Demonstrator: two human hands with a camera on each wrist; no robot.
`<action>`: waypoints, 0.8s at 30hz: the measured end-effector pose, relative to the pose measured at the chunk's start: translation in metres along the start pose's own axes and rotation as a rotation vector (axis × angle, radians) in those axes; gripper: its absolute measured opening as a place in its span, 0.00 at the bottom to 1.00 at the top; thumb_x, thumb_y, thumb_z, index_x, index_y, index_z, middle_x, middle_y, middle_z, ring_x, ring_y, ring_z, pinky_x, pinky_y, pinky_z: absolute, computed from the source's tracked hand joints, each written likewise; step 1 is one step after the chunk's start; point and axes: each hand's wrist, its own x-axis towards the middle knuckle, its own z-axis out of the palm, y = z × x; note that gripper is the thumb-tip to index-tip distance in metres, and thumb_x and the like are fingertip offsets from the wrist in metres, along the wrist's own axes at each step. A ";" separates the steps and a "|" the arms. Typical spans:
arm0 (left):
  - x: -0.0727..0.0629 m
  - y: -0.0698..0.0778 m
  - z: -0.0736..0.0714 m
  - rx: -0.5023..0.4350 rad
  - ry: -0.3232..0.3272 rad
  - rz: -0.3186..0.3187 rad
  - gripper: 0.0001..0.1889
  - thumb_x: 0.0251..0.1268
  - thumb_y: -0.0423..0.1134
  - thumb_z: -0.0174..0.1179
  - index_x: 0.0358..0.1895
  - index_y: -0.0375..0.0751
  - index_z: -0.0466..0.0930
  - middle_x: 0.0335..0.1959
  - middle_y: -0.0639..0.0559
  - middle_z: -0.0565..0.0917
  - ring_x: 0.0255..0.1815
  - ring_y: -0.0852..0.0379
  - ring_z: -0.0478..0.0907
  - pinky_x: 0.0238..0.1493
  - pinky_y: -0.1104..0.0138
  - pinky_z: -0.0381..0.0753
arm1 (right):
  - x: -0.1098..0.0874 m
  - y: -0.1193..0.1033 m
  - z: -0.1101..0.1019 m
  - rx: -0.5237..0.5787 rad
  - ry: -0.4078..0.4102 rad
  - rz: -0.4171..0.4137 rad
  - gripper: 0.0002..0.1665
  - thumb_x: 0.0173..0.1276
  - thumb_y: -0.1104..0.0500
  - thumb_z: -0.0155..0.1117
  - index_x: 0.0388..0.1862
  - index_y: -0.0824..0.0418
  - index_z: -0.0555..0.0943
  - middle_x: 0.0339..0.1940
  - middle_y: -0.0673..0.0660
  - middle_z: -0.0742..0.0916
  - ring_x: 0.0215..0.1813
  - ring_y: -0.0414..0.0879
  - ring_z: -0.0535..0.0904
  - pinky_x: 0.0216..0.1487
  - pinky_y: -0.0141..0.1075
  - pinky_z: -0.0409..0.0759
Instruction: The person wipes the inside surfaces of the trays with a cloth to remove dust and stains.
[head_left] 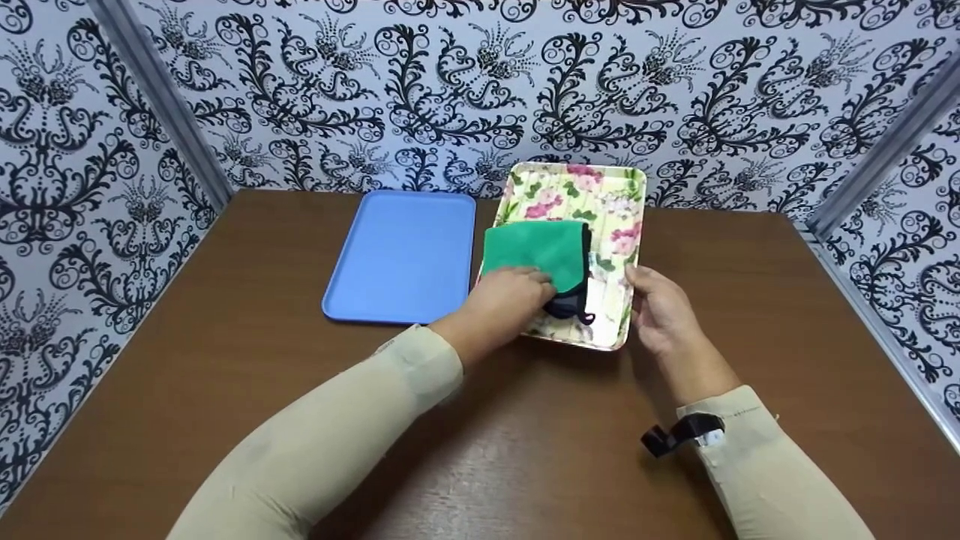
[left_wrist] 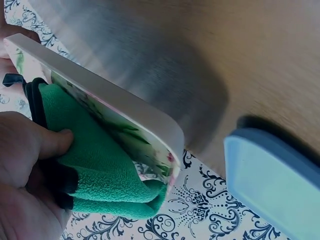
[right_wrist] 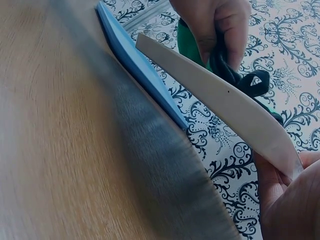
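My left hand (head_left: 514, 296) pinches a folded green cloth (head_left: 536, 251) with dark edging and a small dark loop at its corner, thumb on one side of the fold in the left wrist view. The cloth (left_wrist: 105, 165) lies over the left part of a tray (head_left: 615, 300) with a pink and green flower print. My right hand (head_left: 664, 311) grips that tray by its right edge. In the right wrist view the tray (right_wrist: 220, 100) is lifted off the table, its shadow falling below. The right fingers are partly hidden behind the tray.
A plain blue tray (head_left: 405, 259) rests on the brown wooden table (head_left: 240, 315), left of the flowered one. Walls with black scroll patterns (head_left: 420, 82) enclose the table at the back and sides. A black strap (head_left: 682, 435) sits on the right wrist.
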 end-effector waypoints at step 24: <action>0.003 -0.033 0.010 -0.059 0.062 -0.128 0.21 0.49 0.39 0.77 0.48 0.39 0.85 0.50 0.46 0.88 0.55 0.46 0.83 0.61 0.56 0.82 | 0.000 0.000 0.002 -0.026 0.011 -0.019 0.16 0.84 0.57 0.50 0.35 0.52 0.81 0.30 0.44 0.89 0.36 0.36 0.85 0.41 0.29 0.81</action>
